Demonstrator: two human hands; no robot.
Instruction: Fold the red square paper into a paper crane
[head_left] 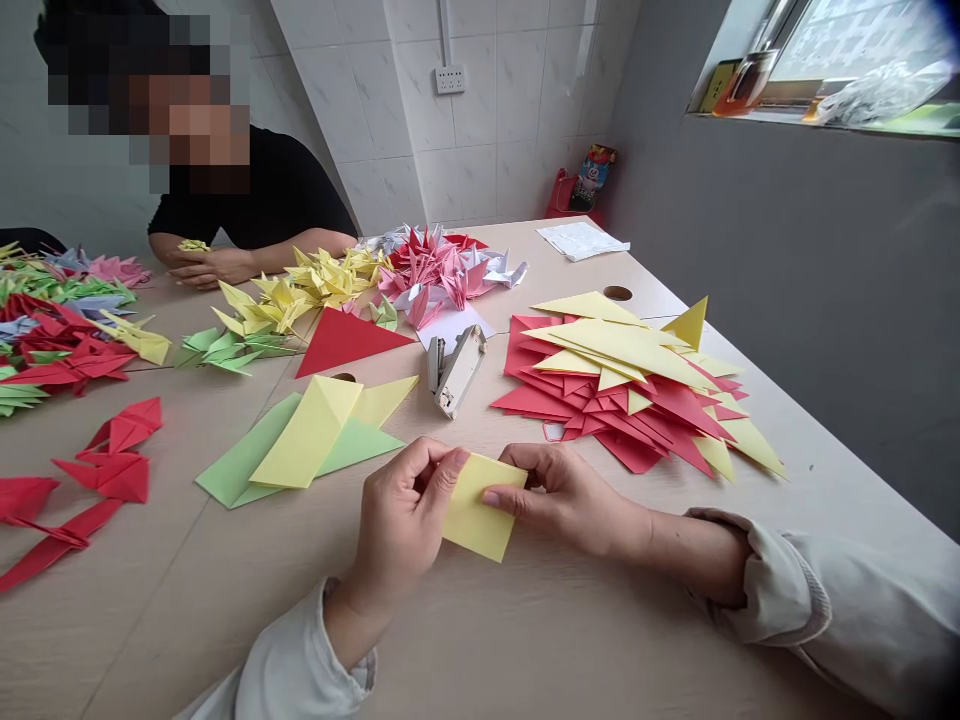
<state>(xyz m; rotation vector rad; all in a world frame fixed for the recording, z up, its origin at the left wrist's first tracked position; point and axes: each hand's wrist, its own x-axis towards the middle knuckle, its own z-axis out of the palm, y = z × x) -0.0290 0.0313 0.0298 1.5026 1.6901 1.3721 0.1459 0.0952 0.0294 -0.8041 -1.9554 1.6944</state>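
Observation:
Above the near part of the table I hold a folded square of yellow paper (481, 505) between both hands. My left hand (409, 520) pinches its upper left edge, with the thumb on top. On the opposite side my right hand (574, 500) grips it, thumb lying on the paper's face and fingers curled behind. Just beyond lie yellow folded paper (304, 430) and green folded paper (240, 460), the yellow on top. A pile of red and yellow folded paper (622, 385) sits past my right hand. Behind the square stands a stapler-like metal device (459, 370), tilted.
Yellow paper cranes (330, 280), pink cranes (450, 270) and green cranes (232, 345) are heaped farther back. Red cranes (112, 470) lie at the left. A red paper triangle (349, 340) rests mid-table. Across sits a person in a black top (285, 185).

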